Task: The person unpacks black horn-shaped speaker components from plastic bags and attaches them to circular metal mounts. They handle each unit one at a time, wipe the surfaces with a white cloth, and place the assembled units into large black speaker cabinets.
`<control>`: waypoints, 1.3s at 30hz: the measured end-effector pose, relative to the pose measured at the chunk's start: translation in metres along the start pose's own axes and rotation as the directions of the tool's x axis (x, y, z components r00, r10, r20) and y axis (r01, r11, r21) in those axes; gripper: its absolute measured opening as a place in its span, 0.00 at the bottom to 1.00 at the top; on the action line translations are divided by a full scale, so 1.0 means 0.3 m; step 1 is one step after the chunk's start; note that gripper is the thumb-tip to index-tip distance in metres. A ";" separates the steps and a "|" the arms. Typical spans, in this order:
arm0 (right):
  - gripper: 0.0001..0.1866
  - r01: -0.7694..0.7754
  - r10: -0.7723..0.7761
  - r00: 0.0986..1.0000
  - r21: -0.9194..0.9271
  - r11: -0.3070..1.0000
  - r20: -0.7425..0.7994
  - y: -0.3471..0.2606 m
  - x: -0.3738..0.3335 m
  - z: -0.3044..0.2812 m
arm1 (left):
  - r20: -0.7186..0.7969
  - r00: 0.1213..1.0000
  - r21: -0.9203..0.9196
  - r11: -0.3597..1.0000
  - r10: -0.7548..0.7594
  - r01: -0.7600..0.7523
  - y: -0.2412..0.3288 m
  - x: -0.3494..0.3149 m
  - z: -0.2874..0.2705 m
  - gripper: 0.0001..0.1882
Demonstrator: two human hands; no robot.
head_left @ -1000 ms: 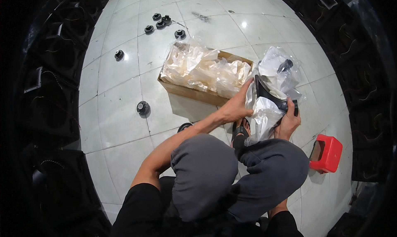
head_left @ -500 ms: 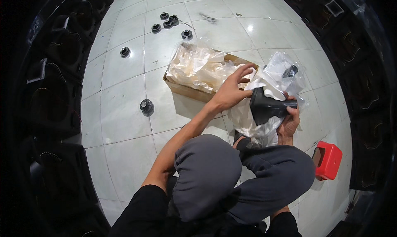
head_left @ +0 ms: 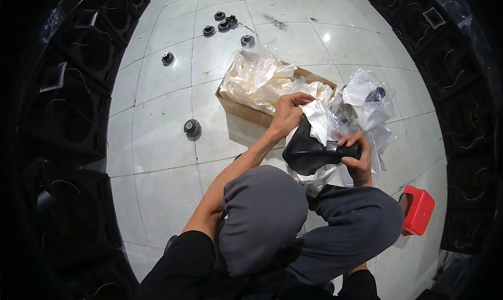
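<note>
A black speaker horn (head_left: 304,152), wide at one end and narrowing to a tube, hangs tilted in front of my knees. The fingers of my right hand (head_left: 359,157) wrap round its narrow neck. My left hand (head_left: 287,114) is closed on a white wrapping sheet (head_left: 318,121) at the horn's wide end. Clear plastic bags (head_left: 361,88) lie just beyond, one with a dark tubular part (head_left: 375,94) inside. Left of them stands a cardboard box (head_left: 243,111), filled with crumpled pale wrapping (head_left: 257,80).
Several small round black speaker drivers (head_left: 223,25) are grouped on the far tiles, with another driver (head_left: 192,128) nearer on the left. A red plastic stool (head_left: 420,211) lies at right. Black speaker cabinets (head_left: 73,124) line the left side, and more cabinets (head_left: 419,51) the right.
The horn has come left and nearer to my knees, and more of it shows from the wrapping. My left hand has gone from spread fingers to a grip on the white sheet.
</note>
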State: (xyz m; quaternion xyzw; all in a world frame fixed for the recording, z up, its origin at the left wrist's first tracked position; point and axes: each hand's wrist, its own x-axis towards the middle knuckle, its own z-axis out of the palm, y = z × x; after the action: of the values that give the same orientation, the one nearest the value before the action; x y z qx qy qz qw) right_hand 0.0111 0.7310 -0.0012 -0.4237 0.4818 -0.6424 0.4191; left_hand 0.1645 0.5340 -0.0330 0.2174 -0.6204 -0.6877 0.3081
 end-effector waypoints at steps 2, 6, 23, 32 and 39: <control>0.20 -0.030 0.032 0.999 0.048 0.998 -0.031 0.016 -0.011 0.000 | 0.042 0.998 0.080 0.996 -0.042 0.039 0.018 -0.007 -0.016 0.18; 0.20 -0.030 0.033 0.999 0.109 0.994 -0.034 0.022 -0.035 -0.012 | 0.281 0.957 0.214 0.966 0.079 -0.142 0.047 -0.033 -0.029 0.30; 0.18 -0.373 -0.113 0.869 -0.787 0.492 -0.483 0.052 -0.032 -0.001 | 0.456 0.888 0.364 0.924 -0.066 -0.118 0.113 -0.076 -0.050 0.37; 0.12 -0.183 -0.258 0.907 -0.865 0.468 -0.331 0.009 -0.037 0.022 | 0.300 0.943 0.544 0.787 0.142 -0.291 0.039 -0.056 -0.017 0.30; 0.06 0.107 -0.477 0.875 -0.929 0.355 -0.081 -0.008 -0.035 0.026 | -0.122 0.987 0.171 0.978 -0.099 0.119 0.053 -0.038 -0.018 0.09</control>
State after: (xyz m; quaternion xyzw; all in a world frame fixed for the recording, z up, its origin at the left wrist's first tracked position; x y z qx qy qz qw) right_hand 0.0212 0.7394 0.0012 -0.5436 0.7288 -0.4065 -0.0900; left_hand 0.1788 0.5374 -0.0190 0.3165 -0.6479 -0.6321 0.2838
